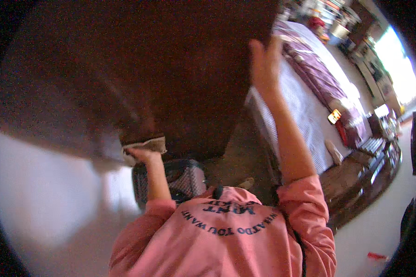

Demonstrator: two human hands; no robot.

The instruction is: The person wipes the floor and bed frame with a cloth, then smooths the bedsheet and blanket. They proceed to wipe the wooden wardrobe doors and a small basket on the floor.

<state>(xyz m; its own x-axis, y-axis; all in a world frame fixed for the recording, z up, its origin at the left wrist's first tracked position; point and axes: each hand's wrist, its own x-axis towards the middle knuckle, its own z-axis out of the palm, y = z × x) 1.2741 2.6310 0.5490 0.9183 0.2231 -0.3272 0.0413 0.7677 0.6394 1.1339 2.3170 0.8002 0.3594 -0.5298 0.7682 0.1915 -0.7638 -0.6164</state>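
A large dark brown panel [180,76], possibly wooden furniture, fills the upper left of the view. My left hand [145,154] holds a folded beige cloth [154,143] at the panel's lower part. Some of its fingers are hidden by the cloth. Higher up, my right hand [266,69] is raised at the panel's right edge, with thumb and fingers apart and nothing seen in it. Blur hides whether it touches that edge.
To the right is a bed [298,100] with a striped sheet and a folded purple quilt [315,72]. A dark patterned container [190,178] stands below the panel. The bed's glossy brown footboard [360,183] curves at the right. A red object [377,256] lies on the pale floor.
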